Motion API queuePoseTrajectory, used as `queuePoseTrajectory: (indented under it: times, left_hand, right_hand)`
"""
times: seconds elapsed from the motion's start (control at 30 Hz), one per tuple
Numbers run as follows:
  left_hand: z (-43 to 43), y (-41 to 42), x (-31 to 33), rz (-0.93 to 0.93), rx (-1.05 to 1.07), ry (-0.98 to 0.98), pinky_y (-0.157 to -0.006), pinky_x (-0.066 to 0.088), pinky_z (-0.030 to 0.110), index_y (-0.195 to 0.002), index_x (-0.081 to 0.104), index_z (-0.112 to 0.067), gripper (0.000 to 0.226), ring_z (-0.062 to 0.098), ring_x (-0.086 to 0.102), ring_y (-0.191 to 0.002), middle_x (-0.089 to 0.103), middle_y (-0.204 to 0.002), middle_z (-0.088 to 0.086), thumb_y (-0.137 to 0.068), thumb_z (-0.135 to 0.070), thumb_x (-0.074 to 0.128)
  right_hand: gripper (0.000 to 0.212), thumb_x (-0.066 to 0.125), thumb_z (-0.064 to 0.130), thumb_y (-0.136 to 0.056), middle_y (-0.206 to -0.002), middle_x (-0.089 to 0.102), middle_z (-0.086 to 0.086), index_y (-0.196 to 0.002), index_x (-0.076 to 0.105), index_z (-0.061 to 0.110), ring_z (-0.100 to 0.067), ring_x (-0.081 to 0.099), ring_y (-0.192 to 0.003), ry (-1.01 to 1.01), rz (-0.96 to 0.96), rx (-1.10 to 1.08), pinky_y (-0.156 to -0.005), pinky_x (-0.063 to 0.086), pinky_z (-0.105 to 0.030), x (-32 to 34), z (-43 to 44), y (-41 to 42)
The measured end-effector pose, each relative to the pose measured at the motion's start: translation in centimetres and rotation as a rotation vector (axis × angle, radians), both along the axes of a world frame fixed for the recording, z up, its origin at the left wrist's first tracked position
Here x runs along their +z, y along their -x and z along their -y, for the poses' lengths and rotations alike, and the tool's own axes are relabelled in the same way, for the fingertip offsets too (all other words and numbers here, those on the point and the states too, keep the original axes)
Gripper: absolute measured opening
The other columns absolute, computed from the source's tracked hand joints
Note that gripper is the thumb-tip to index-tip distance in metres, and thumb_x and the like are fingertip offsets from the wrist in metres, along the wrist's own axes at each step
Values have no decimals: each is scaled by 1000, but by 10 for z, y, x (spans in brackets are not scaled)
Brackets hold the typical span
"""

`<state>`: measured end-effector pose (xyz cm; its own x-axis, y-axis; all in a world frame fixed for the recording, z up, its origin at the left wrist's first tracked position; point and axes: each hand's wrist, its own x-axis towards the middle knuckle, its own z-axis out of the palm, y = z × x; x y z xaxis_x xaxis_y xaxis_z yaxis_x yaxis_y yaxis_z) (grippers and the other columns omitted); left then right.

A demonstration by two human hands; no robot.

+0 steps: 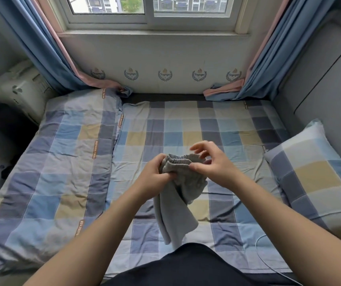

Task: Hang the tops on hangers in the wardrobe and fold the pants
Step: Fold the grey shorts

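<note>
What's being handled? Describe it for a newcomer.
Start at the checked bed under the window. Over its middle, the left hand and right hand hold grey pants by the gathered waistband. They're the only plain grey cloth against the checks.

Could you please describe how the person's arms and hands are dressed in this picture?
The left forearm and right forearm are bare, with no sleeve in view. The left hand and right hand wear no gloves; no ring, watch or bracelet shows. A black garment covers the body at the bottom edge.

A checked bed point(186, 124) carries a quilt point(62, 162) and a pillow point(320, 174).
</note>
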<state>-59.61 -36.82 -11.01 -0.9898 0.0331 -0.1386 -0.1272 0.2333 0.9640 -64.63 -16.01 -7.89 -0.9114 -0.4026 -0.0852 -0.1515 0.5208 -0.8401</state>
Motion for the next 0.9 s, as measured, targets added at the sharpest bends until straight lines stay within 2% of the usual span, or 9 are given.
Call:
queuePoseTrajectory:
  times: [0.07,0.13,0.2,0.27,0.33,0.43,0.57,0.73,0.9]
  left_hand:
    - [4,0,0,38,-74,-29,-82,53,35,-107,65,-14,34,12,63,-90,69,-94,6,-73,-12,65]
    - [7,-1,3,56,-170,-74,-79,51,29,-105,65,-14,33,13,62,-90,67,-91,1,-73,-9,65]
    - [8,-1,5,62,-250,-93,-76,47,25,-100,64,-15,28,12,59,-86,63,-86,-3,-74,-6,65]
    - [11,-2,6,72,-300,-91,-74,45,22,-99,63,-9,26,12,54,-82,59,-84,0,-73,-3,63]
    - [15,-4,5,92,-300,-90,-73,44,19,-99,61,-1,29,12,52,-82,56,-85,4,-71,1,60]
    - [23,-7,2,135,-246,-99,-71,44,19,-97,59,1,29,13,53,-81,56,-85,5,-68,1,58]
    - [31,-3,-11,171,-127,-34,-74,49,16,-103,63,-2,29,6,60,-81,63,-88,4,-79,14,59]
    - [41,30,-29,123,-50,402,-74,45,34,-97,62,-8,24,21,59,-85,65,-89,7,-82,9,60]
    - [37,63,-13,21,44,570,-82,53,42,-105,63,-21,34,30,63,-95,68,-99,5,-81,2,55]
  right_hand:
    - [88,84,45,-74,-152,34,3,-148,38,33,-21,33,-139,-258,-60,93,-116,30,-47,-8,-11,-1]
    - [111,81,60,-64,-160,26,10,-155,21,41,-15,22,-147,-426,-47,190,-119,14,-53,-17,-15,-5]
    - [99,77,59,-60,-144,49,13,-148,33,45,-13,39,-138,-476,2,232,-118,9,-53,-32,-17,-9]
    - [67,75,54,-63,-112,65,16,-125,53,40,-14,56,-118,-519,77,243,-113,19,-50,-45,-16,-13]
    - [35,74,44,-69,-93,65,10,-98,60,29,-20,61,-101,-580,129,256,-102,38,-44,-59,-18,-17]
    - [12,70,22,-74,-97,57,-1,-79,59,21,-23,56,-93,-489,213,216,-84,47,-36,-80,-23,-24]
    - [10,60,8,-78,-84,68,-3,-86,65,10,-15,58,-83,-229,291,88,-67,45,-29,-99,-26,-27]
    - [8,59,2,-82,-78,65,-16,-77,62,7,-25,57,-79,-242,150,-128,-64,36,-35,-97,-20,8]
    - [18,61,6,-84,-95,73,-10,-95,71,16,-31,62,-93,-270,-40,-234,-78,50,-38,-66,-18,55]
